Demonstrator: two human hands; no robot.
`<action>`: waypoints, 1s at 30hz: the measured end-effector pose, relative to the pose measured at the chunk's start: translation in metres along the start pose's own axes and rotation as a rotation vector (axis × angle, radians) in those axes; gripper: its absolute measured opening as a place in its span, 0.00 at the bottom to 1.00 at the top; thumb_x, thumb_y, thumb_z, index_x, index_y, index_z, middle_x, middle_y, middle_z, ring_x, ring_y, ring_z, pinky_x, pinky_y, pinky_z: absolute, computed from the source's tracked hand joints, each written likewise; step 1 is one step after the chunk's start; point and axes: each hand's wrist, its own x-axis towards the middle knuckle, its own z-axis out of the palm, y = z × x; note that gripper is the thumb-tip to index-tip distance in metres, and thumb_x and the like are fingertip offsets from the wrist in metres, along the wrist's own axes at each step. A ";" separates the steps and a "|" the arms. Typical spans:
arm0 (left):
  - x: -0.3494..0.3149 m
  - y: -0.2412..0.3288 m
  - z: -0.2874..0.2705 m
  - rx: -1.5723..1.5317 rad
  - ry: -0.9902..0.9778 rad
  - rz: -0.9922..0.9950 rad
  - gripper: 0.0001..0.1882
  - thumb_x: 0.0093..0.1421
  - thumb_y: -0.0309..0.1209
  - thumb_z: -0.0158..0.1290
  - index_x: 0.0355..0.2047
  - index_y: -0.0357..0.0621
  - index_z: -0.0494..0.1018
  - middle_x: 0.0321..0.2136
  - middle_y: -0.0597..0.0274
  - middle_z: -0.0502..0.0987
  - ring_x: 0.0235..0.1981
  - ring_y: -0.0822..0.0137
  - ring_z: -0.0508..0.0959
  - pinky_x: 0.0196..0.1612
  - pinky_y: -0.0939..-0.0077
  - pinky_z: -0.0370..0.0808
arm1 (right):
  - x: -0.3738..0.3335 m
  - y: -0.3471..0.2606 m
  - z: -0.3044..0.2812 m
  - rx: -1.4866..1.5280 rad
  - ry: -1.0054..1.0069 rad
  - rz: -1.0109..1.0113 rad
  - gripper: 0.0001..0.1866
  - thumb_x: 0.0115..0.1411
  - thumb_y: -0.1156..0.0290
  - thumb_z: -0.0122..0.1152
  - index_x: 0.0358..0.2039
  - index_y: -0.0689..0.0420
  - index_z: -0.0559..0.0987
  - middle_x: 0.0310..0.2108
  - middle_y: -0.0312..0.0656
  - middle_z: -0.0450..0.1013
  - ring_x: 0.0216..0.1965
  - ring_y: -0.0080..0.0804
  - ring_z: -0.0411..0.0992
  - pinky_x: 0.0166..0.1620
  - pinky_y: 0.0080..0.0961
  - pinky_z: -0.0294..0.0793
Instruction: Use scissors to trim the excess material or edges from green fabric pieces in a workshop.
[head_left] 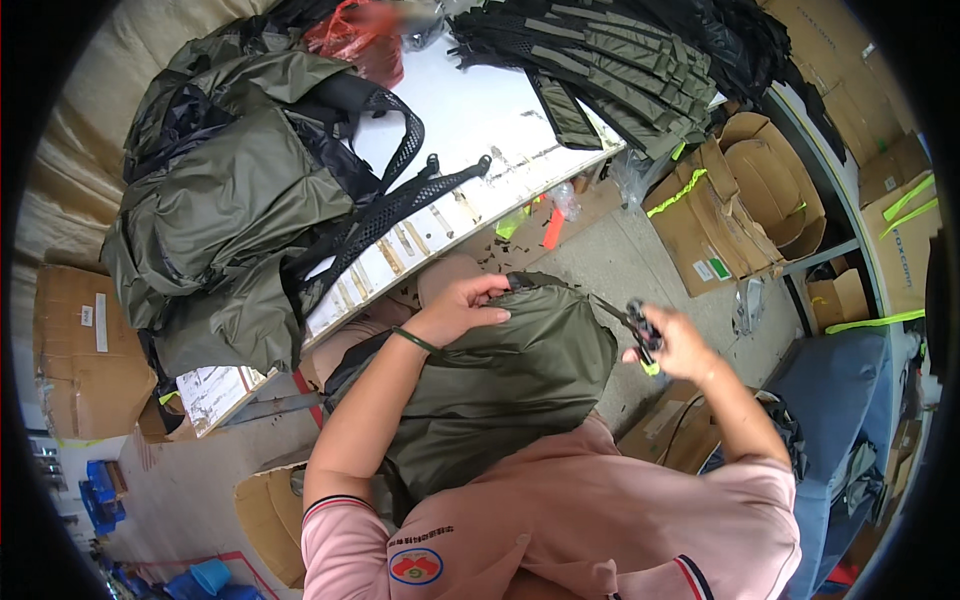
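Observation:
Across my lap lies a dark olive fabric piece point(500, 370), shiny and wrinkled, which looks like part of a bag. My left hand point(465, 312) pinches its upper edge, where a bit of black material shows. To the right of the cloth, my right hand point(678, 345) is closed around a pair of black-handled scissors point(636, 322). Their blades point up and left toward the fabric's right edge, apart from it. A small neon yellow-green bit shows below the scissors' handles. What lies under the fabric is hidden.
Olive bags with black mesh straps point(235, 190) pile on the white table point(470, 120) ahead. A fanned stack of olive-and-black strips point(620, 70) and a red plastic bag point(365, 45) sit farther back. Open cardboard boxes point(735, 210) stand right; a blue padded seat point(830, 410) is nearby.

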 end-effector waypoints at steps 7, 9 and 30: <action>-0.013 -0.004 0.009 -0.068 -0.015 -0.014 0.22 0.58 0.20 0.56 0.54 0.39 0.69 0.44 0.70 0.72 0.45 0.79 0.70 0.49 0.81 0.69 | 0.085 -0.026 -0.053 -0.395 -0.210 -0.319 0.26 0.39 0.48 0.73 0.26 0.55 0.72 0.22 0.41 0.69 0.30 0.45 0.71 0.35 0.38 0.66; -0.016 -0.008 0.009 -0.068 -0.002 -0.008 0.23 0.58 0.21 0.57 0.54 0.39 0.68 0.44 0.70 0.72 0.45 0.79 0.70 0.49 0.81 0.69 | 0.096 -0.031 -0.056 -0.423 -0.249 -0.342 0.26 0.39 0.49 0.73 0.26 0.54 0.72 0.21 0.40 0.69 0.30 0.45 0.71 0.35 0.38 0.66; -0.014 -0.012 0.009 -0.056 -0.135 0.017 0.23 0.59 0.20 0.53 0.55 0.40 0.65 0.48 0.65 0.73 0.50 0.75 0.71 0.54 0.77 0.67 | 0.115 -0.052 -0.049 -0.410 -0.428 -0.387 0.21 0.44 0.51 0.71 0.27 0.52 0.73 0.22 0.39 0.69 0.32 0.42 0.71 0.40 0.36 0.64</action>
